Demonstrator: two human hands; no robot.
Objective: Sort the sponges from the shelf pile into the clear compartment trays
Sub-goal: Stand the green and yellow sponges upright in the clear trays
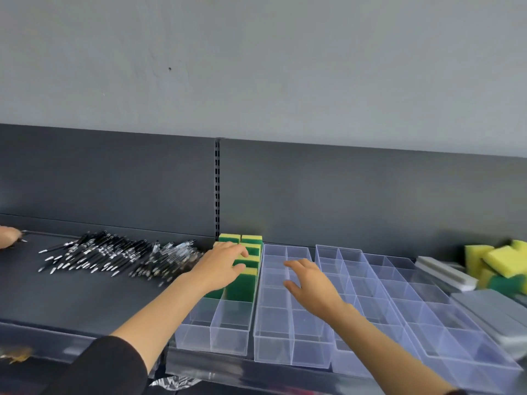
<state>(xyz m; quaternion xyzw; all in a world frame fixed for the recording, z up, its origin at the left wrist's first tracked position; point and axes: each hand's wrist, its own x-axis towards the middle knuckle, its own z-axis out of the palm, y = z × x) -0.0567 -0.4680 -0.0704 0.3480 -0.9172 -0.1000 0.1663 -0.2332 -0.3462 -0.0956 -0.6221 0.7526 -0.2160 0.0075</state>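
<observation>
Left hand: my left hand (221, 267) lies across the tops of the sponges (251, 243) standing in the far end of the left tray (228, 332). The fingers are nearly straight and I judge they are pressing, not pinching.
Right hand: my right hand (310, 283) hovers with spread fingers over the second tray (273, 332) and holds nothing.
Done: a few green-and-yellow sponges stand on edge in two rows, filling the far compartments of the left tray, near the shelf's back wall.
Left: the near compartments of that tray, the whole second tray and the other trays (399, 295) to its right show no sponges, so I judge the job is at an early stage.
Sponge pile: the loose pile (496, 263) sits at the right end of the shelf (71, 297), well apart from both hands, past all the trays.
Beside the pile: grey blocks (445, 272) lie between the trays and the pile.
Left end of shelf: a heap of pens (119, 258) lies there, and another person's hand (8, 236) shows at the edge.
</observation>
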